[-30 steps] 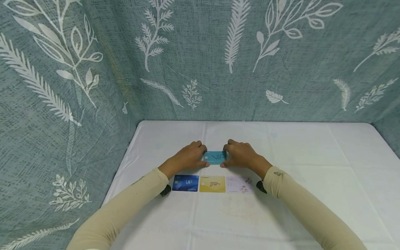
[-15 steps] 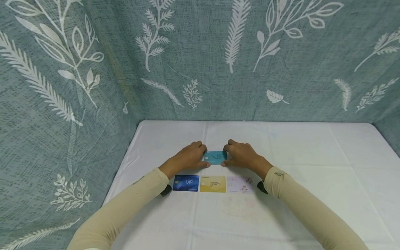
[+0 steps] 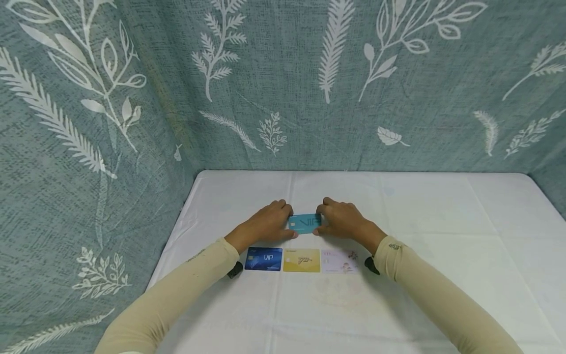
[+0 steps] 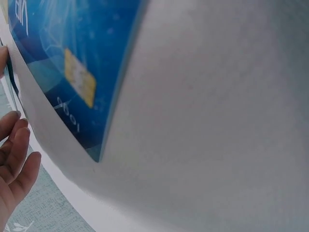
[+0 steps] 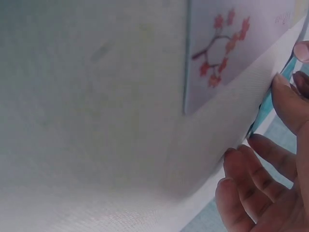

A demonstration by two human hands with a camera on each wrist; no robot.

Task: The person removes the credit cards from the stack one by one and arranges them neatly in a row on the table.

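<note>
A teal VIP card (image 3: pixel 305 224) lies between my hands at mid-table, its long sides running left to right. My left hand (image 3: pixel 268 222) grips its left end, thumb at the near corner and a finger at the far one. Likewise my right hand (image 3: pixel 342 220) grips the right end between thumb and finger. Only a thin strip of the teal card (image 5: pixel 265 108) shows edge-on in the right wrist view. Nearer to me, a blue VIP card (image 3: pixel 264 259), a yellow card (image 3: pixel 301 260) and a pale pink flowered card (image 3: pixel 336 261) form a row.
White cloth covers the table (image 3: pixel 442 275), whose far edge meets a green leaf-patterned curtain (image 3: pixel 287 73). The same curtain hangs along the left side. Dark wrist-worn pieces show beside the blue card and the pink card, under my sleeves.
The teal card has tilted very slightly, its right end a touch farther from me. Both hands keep their hold and place, and the row of cards lies as before.
</note>
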